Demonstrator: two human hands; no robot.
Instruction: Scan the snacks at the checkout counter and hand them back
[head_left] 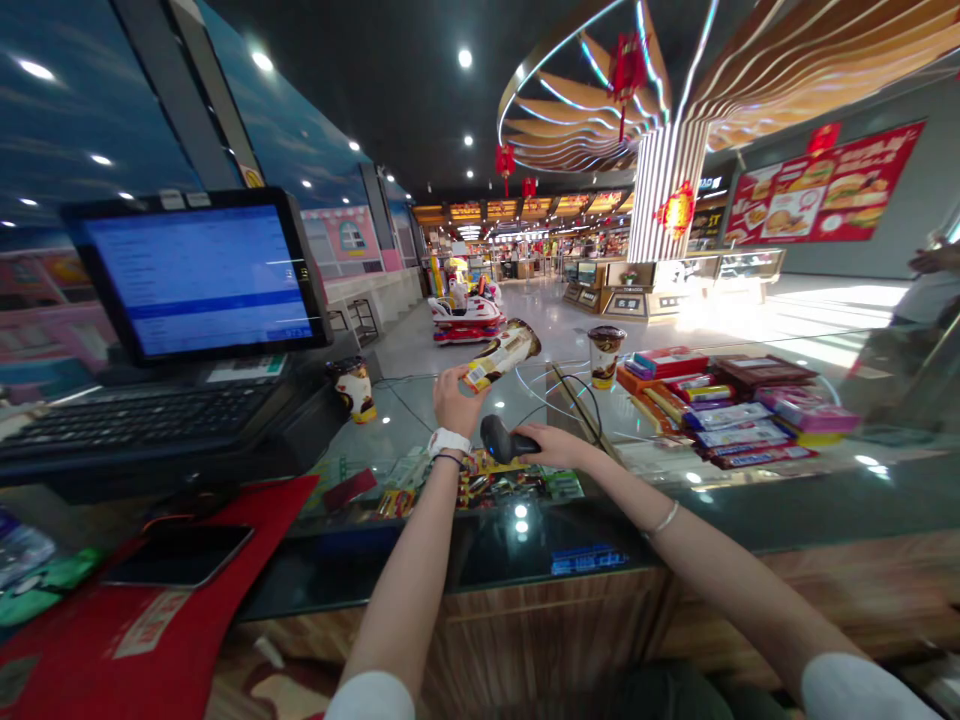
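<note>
My left hand is closed round the lower end of a tilted drink cup with a yellow and brown print, held up above the glass counter. A label patch on the cup's base end faces me. In my right hand is a black handheld barcode scanner, its head just below and right of the cup. Scanner and cup stay apart. A similar cup stands upright on the counter to the right. Another cup is at the left, beside the monitor.
A checkout monitor and keyboard occupy the left. Several boxed and wrapped snacks are piled at the right. A phone lies on a red sheet. The scanner's cable loops over the glass. A person is at the far right.
</note>
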